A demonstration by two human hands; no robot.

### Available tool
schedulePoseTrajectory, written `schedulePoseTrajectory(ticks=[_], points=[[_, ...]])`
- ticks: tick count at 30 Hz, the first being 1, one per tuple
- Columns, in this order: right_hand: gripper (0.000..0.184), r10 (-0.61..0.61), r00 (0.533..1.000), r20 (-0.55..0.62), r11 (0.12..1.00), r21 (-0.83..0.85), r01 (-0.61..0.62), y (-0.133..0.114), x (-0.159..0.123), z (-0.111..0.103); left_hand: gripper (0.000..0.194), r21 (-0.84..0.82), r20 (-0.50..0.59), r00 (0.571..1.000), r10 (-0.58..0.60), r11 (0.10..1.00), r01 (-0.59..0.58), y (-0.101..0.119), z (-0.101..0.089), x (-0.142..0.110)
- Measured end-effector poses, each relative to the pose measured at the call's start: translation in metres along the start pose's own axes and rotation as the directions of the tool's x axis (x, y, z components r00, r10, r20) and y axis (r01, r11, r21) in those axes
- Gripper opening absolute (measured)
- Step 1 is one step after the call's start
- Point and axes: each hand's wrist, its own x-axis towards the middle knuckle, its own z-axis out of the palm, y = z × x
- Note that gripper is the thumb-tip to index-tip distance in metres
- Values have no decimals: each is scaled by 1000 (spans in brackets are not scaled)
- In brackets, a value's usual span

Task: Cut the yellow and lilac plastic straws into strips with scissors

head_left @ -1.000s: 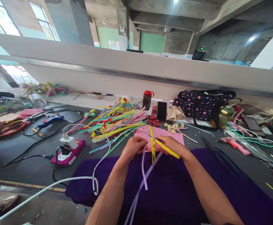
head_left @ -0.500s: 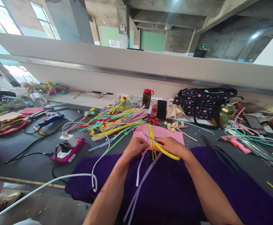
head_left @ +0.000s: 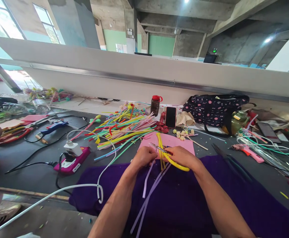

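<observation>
My left hand [head_left: 145,155] is closed, thumb and fingers pinched on a lilac pipe cleaner [head_left: 148,180] whose loose end hangs toward me. My right hand [head_left: 180,155] is wrapped round scissors with a curved yellow handle [head_left: 178,164]. Their metal blades point left, just above the left fingertips; how far apart the blades are is hard to make out. Bent yellow strands [head_left: 160,140] run between the two hands, over a pink sheet [head_left: 186,144]. Further lilac pipe cleaners [head_left: 148,198] trail down from beneath my right hand over a dark purple cloth [head_left: 184,205].
Beyond the hands lies a pile of coloured pipe cleaners [head_left: 124,129], with a red-capped bottle [head_left: 155,105] and a phone [head_left: 170,117] behind. Left are a magenta power strip [head_left: 78,162] and a white cable [head_left: 60,189]. Right are a pink glue gun [head_left: 250,152] and dark shears [head_left: 231,162].
Both hands stay almost in place. The scissors have shifted very slightly, and the view has moved a little.
</observation>
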Motion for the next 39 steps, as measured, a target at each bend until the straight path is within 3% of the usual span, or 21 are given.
schedulePoseTrajectory(ticks=[12,17,20,25,39], points=[[32,-2,995,-101,998,58,8,7,0,7,16,-3,-30,999,-40,999,40,4,-3,-2],[42,63,969,-240,996,80,-45,2,-12,-1,16,-252,-182,983,-35,968,-12,13,-9,-4],[49,90,958,-271,996,46,-81,-5,-19,-6,19,-455,-187,981,-45,889,-46,17,-13,-7],[47,60,969,-239,998,42,-51,-16,-23,-5,25,-605,-181,983,15,786,-124,21,-18,-10],[40,-73,989,-132,961,257,105,-9,-15,2,20,-600,-107,994,22,796,-82,28,-17,-18]])
